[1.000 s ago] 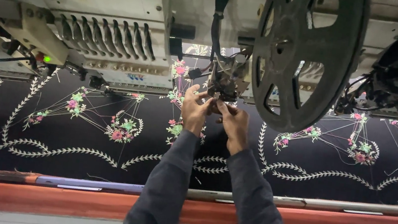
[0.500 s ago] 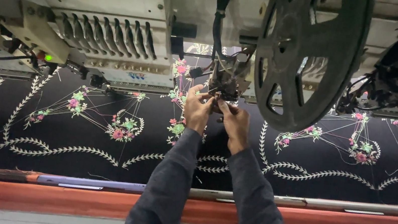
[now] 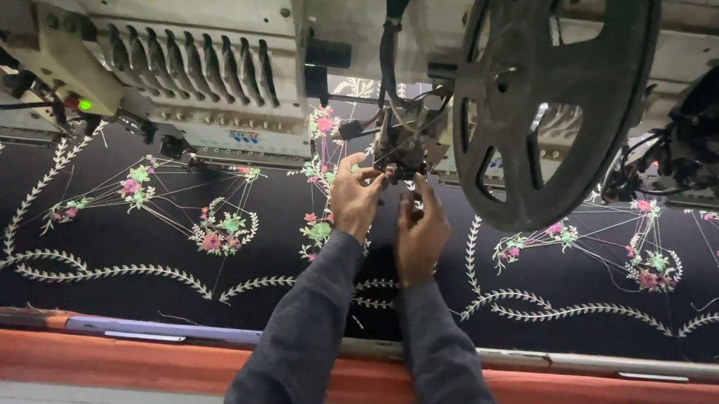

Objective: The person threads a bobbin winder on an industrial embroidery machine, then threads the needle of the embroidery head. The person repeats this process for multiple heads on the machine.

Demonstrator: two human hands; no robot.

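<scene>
Left hand [image 3: 354, 200] reaches up to the sewing head [image 3: 403, 148], fingers pinched narrow against its lower metal parts; whether a thread or small part lies between the fingertips cannot be told. Right hand [image 3: 419, 232] sits just right of the left, slightly lower, fingers curled close and tips touching the same underside. What it grips, if anything, is too small to see. Both hands meet at one point, which suits fine work at the needle area: one hand steadies while the other adjusts, judging by the pose.

Position of parts, relative to the sewing head:
- Head: hangs from the machine beam, directly above the fingertips, with a dark cable running up from it.
- Reel [image 3: 548, 97]: large dark spoked wheel, just right of the head and nearer the camera, partly hiding the beam.
- Needle bank [image 3: 185, 62]: row of slanted dark slots, left of the head, on a neighbouring unit; a green lamp [image 3: 84, 105] glows further left.
- Fabric [image 3: 93, 288]: black cloth stretched flat below the head, carrying pink and green flower motifs and pale vine lines. It lies taut, so the forearms pass above it.
- Rail [image 3: 130, 357]: orange-red front bar, well below the head; both grey sleeves cross it.
</scene>
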